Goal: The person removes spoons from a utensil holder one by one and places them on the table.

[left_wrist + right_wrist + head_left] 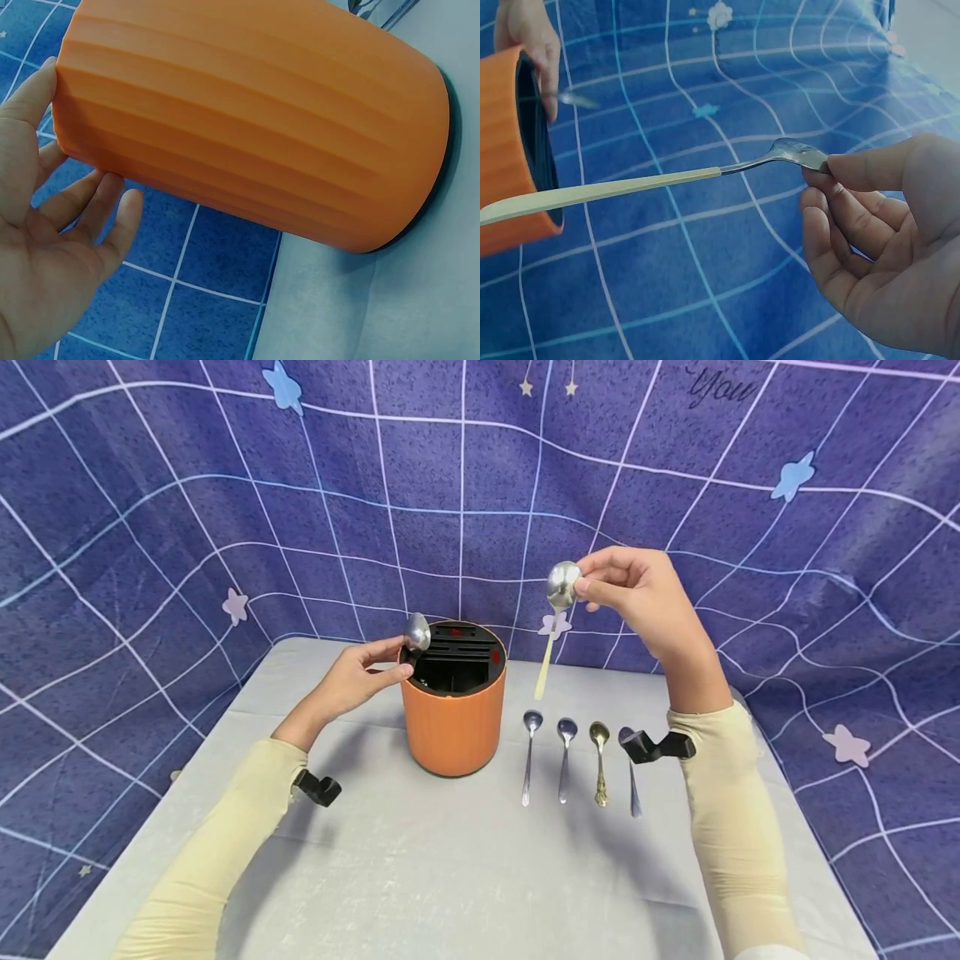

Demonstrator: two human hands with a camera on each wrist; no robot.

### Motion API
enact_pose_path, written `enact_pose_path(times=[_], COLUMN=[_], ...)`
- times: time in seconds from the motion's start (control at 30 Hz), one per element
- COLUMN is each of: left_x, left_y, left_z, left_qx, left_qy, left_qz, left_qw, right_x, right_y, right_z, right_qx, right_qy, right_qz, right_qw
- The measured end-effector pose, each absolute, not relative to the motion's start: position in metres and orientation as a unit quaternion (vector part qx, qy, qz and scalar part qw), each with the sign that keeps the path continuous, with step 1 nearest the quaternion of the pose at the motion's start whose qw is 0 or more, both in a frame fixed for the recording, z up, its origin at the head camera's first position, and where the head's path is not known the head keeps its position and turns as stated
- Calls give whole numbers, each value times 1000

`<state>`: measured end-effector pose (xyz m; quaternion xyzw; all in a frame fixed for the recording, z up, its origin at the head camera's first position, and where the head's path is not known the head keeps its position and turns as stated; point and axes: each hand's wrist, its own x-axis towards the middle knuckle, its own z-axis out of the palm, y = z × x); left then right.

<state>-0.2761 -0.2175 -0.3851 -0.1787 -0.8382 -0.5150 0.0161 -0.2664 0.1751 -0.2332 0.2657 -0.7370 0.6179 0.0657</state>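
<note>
My right hand [633, 589] pinches a spoon [550, 652] by the edge of its silver bowl, between thumb and fingertips. Its cream handle points down and to the left, above the table, to the right of the orange utensil holder [453, 735]. At the holder's upper left rim, my left hand [356, 677] grips with its thumb in front and fingers behind. Another spoon [417, 632] stands in the holder near that rim, bowl up, its lower part hidden. The holder's black insert [480, 647] has slots and a larger front opening.
Several spoons lie in a row right of the holder: a silver spoon [532, 720], a second silver spoon [567, 729], a gold spoon [599, 732] and one [634, 789] partly covered by the black wrist mount [656, 747]. A purple grid-patterned cloth [450, 468] hangs behind the table [450, 860].
</note>
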Motion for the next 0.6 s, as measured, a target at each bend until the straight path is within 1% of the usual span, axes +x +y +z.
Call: enact_pose_path(times=[0.17, 0.6], left_x=[-277, -277], left_y=[-217, -217], left_z=[-385, -388], left_qx=[-179, -183], left_qy=[-838, -839], left_qz=[-516, -512], left_qw=[17, 21], right_x=[-268, -268], right_y=[192, 234], right_z=[-244, -278], right_qx=[251, 198], right_qy=[-746, -764], right_qz=[613, 611], right_qw=[71, 64])
